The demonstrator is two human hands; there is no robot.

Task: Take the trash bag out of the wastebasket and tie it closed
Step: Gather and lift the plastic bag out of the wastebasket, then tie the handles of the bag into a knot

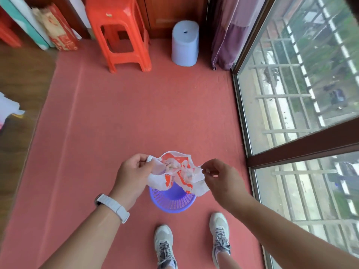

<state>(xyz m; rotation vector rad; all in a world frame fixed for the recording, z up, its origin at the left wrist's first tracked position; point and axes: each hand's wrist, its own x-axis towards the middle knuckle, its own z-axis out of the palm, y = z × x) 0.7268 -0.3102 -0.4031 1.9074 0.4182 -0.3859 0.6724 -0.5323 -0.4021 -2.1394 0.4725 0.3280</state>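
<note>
A white trash bag with red print (177,171) hangs above a small purple mesh wastebasket (172,199) that stands on the red floor mat. My left hand (134,169), with a white watch band on the wrist, pinches the bag's left edge. My right hand (215,175) pinches the bag's right edge between thumb and fingers. The bag's mouth is spread open between both hands, and crumpled paper shows inside. The bag's lower part covers the far rim of the basket.
My two grey sneakers (165,245) stand just behind the basket. A red plastic stool (118,32) and a pale blue upturned bucket (185,45) stand at the far edge of the mat. A glass sliding door (291,103) and purple curtain (227,32) line the right side.
</note>
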